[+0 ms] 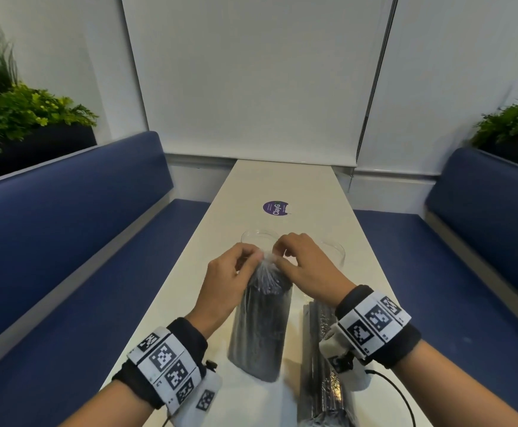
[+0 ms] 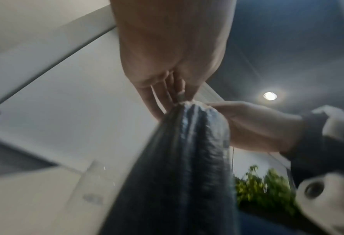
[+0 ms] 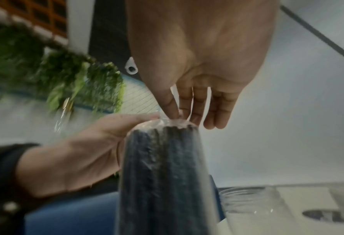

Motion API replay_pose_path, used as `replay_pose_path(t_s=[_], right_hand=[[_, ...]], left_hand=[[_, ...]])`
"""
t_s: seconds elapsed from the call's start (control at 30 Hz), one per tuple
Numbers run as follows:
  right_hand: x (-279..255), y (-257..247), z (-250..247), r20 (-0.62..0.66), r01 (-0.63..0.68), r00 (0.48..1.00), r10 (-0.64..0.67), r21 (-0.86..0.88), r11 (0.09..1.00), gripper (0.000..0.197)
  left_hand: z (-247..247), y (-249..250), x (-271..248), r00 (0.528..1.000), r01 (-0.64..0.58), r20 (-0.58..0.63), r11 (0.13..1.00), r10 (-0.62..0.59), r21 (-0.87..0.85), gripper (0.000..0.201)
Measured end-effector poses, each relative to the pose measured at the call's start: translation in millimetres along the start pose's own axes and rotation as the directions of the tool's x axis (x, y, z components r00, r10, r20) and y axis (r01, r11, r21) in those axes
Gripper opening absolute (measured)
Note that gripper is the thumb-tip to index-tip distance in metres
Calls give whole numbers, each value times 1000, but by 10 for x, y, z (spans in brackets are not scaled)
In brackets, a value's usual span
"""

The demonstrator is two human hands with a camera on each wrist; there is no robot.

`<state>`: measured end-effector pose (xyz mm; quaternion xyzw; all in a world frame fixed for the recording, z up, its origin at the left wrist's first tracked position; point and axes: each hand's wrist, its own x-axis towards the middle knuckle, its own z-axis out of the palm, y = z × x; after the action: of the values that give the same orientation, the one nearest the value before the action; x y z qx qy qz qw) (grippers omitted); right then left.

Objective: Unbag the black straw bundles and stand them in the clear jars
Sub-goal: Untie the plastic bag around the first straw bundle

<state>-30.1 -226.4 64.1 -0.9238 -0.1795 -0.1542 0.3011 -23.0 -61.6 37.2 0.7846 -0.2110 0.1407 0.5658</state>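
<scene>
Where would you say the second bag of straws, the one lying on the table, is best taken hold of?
Probably around its middle, from above. The second bag lies flat and lengthwise on the table, below the right hand, so its long side is exposed. Wrapping round the straws beats pinching the loose plastic. Both hands now pinch the gathered top of the upright bag, so one must let go first.

black straws (image 1: 259, 331) (clear bag), navy benches (image 1: 66, 229)
</scene>
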Motion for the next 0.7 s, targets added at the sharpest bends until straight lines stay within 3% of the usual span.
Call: replay_pose_path(t_s=[0.1,0.2,0.3,0.43,0.5,0.6,0.63,0.7], right_hand=[[23,26,-12,12,-31,999,31,66,997,6],[36,24,1,20,9,1000,-10,49,999,8],[82,46,-35,37,-9,999,5,130,991,6],[100,37,-44,65,-34,998,25,144,989,5],[91,28,-27,41,-14,999,10,87,996,8],[84,51,-24,36,16,999,-19,91,996,9],[79,59,-21,44,29,998,-33,91,995,9],[74,50,-19,46,40,998,-45,101,994,9]], left_hand=[[-93,36,52,987,-116,134,976,92,186,23],[-162,74,133,973,-190,181,936,141,297,25],[-143,87,121,981,-140,145,988,130,60,21],[-88,31,37,997,37,71,973,-21,-226,12],[-89,-1,34,991,83,119,975,-60,-205,20],[-145,6,54,987,-104,133,992,94,75,22],[-165,22,66,983,-149,127,984,136,96,21],[-178,61,89,992,-102,65,993,106,-61,14]])
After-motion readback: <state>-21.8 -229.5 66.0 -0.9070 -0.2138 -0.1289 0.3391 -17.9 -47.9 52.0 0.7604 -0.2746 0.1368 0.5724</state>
